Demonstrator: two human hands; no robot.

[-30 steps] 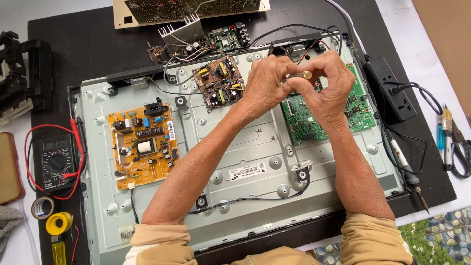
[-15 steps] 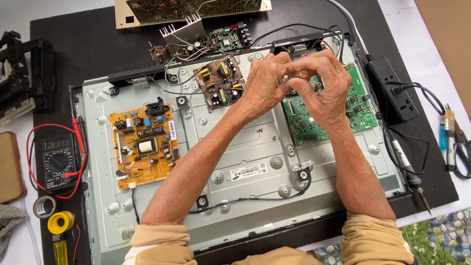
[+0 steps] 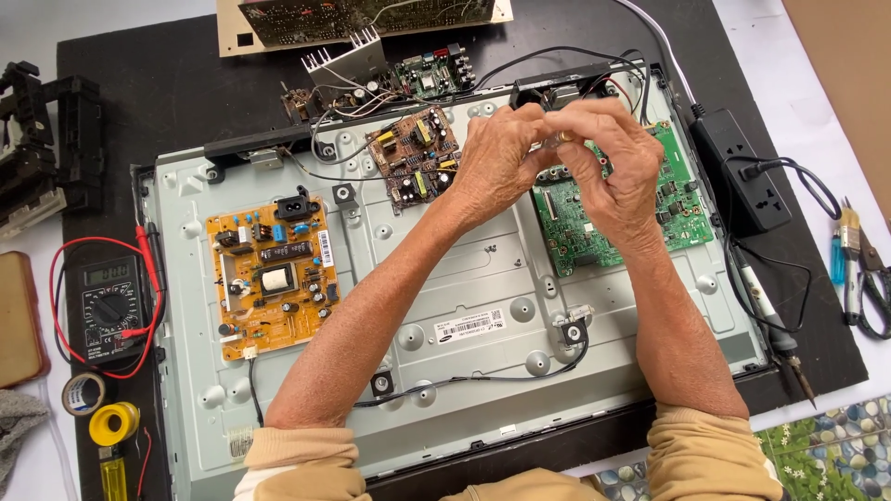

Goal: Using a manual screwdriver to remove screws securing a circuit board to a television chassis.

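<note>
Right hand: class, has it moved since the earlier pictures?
No. The right hand stays over the green circuit board's upper part, fingertips meeting the left hand.

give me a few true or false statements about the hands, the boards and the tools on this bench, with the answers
1. Both hands, the left hand and the right hand, meet above the green circuit board. True.
2. The orange circuit board lies to the right of the green one. False: it lies on the left part of the metal back panel.
3. The multimeter has red leads around it. True.
4. The soldering iron is in the right hand. False: it lies on the dark mat, right of the panel.
5. The yellow solder spool sits on the panel. False: it sits beside it, at lower left.
</note>
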